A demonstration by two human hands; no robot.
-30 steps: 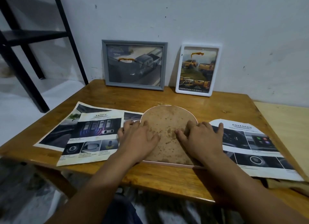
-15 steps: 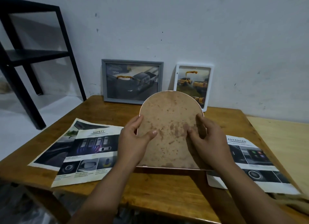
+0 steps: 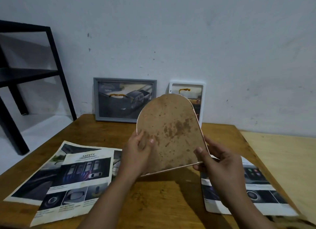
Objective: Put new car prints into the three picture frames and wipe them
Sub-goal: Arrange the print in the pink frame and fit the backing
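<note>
two hands on the arched frame

two hands hold the arched frame (image 3: 168,131) up off the wooden table (image 3: 162,199), its stained brown backing turned toward us and its flat edge tilted, lower on our left. our left hand (image 3: 136,154) grips the frame's left edge near the bottom, thumb curled over the backing and fingers behind it. our right hand (image 3: 220,162) pinches the frame's lower right corner, thumb on the backing, fingers wrapped round the far side.

behind the arched frame, a grey frame (image 3: 124,100) with a dark car print leans against the wall (image 3: 171,32), just left of the arch's top. a white frame (image 3: 202,95) with a yellow car print leans there too, partly hidden by the arch's upper right side.

left of the arched frame, overlapping car prints (image 3: 68,182) lie flat on the table, the top one headed "safety". right of it and below our right hand lies another print (image 3: 244,194) showing dashboard details. far to the left of the arched frame, beyond the table, stands a black shelf (image 3: 29,71).
</note>
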